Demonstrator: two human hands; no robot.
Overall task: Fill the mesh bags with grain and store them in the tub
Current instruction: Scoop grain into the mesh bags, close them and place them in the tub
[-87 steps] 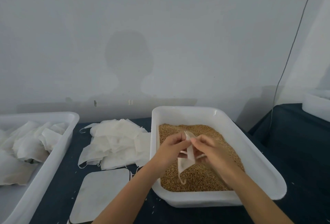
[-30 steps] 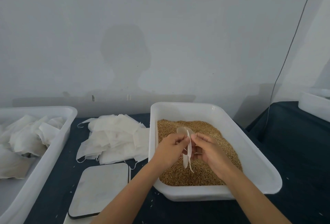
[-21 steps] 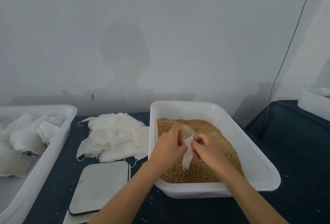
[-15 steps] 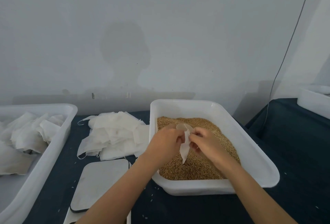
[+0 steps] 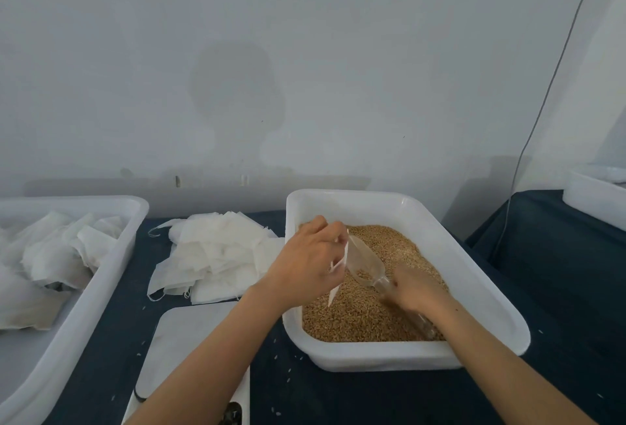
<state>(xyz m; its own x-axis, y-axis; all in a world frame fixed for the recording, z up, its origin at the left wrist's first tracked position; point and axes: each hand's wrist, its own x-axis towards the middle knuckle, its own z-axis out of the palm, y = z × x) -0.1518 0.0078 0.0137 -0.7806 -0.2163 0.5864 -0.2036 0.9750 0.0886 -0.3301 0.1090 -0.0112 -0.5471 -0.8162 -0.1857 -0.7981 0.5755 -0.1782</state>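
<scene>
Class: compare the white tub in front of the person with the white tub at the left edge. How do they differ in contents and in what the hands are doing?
The grain tub holds loose brown grain; the left tub holds white mesh bags. The left hand and right hand work over the grain tub; none is at the left tub. Both are white, rectangular and round-cornered.

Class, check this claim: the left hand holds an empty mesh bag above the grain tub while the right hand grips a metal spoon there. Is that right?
Not quite. In the head view the right hand grips a clear plastic scoop, not a metal spoon. The rest holds: the left hand holds the empty mesh bag above the grain tub.
</scene>
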